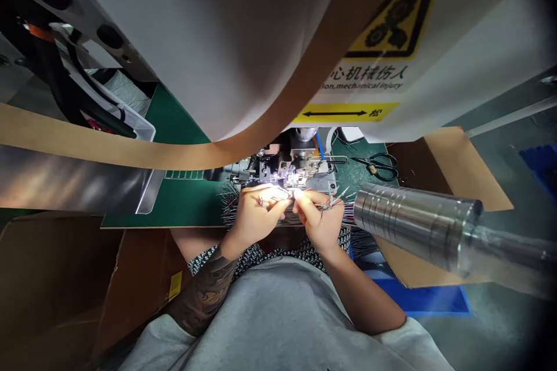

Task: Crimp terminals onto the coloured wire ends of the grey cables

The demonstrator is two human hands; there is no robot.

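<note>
My left hand (257, 211) is closed in a pinch at the lit working point of a machine (301, 156), its fingertips on thin wires. Beside it, my right hand (321, 214) pinches thin wires (329, 203) whose coloured ends stick out past its fingers. The thumbs of both hands are close together just below the bright spot. Bundles of wires (229, 203) lie on the green table (191, 203) to the left of my left hand, and more show right of my right hand. Glare hides the exact ends at the fingertips.
Black-handled scissors (380, 166) lie on the mat at the right. A shiny metal cylinder (418, 223) juts in from the right, near my right hand. A brown tape strip (183, 156) curves across in front of the machine. Cardboard boxes (470, 168) stand at both sides.
</note>
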